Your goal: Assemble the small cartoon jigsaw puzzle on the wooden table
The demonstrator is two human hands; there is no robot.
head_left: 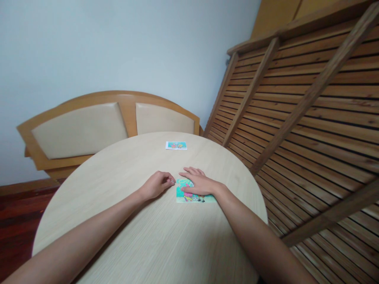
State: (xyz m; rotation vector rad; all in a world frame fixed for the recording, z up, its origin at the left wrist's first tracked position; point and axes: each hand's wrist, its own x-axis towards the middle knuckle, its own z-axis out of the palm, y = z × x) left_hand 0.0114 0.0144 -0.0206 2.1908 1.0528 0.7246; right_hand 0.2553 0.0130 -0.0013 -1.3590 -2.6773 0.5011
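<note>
A colourful cartoon picture sheet (180,193), teal with pink and yellow figures, lies flat on the round table. My right hand (198,183) rests over it with the fingers stretched out to the left, covering its upper and right parts. Just off the sheet's left edge is my left hand (158,184). Its fingers are curled, with thumb and fingertips pinched together close to the sheet's upper left corner. Whether anything small sits between those fingertips cannot be made out.
Farther back on the pale wooden table (118,169) lies a smaller cartoon card (177,145) with a white border. Behind the table stands a padded wooden headboard (127,114) against the wall. A slatted wooden frame (296,118) leans at the right.
</note>
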